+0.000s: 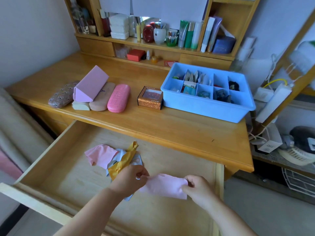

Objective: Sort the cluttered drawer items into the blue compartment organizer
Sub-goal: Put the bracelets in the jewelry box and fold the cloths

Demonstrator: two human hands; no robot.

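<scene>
A pale pink cloth (166, 187) is pinched at its 9 o'clock edge by the left hand (131, 178) and at 3 o'clock by the right hand (196, 186), over the open drawer (64, 169); more cloths (112, 159) are piled at 10 o'clock, the blue organizer (204, 108) is set on the desk (170, 126) at 1 o'clock

Even, soft daylight, moderately bright; shadows faint. Mild glare on desk top (153, 120). Wide-angle bowing at edges. Right shelving (293, 68) and left periphery blurred; centre reasonably sharp.
</scene>
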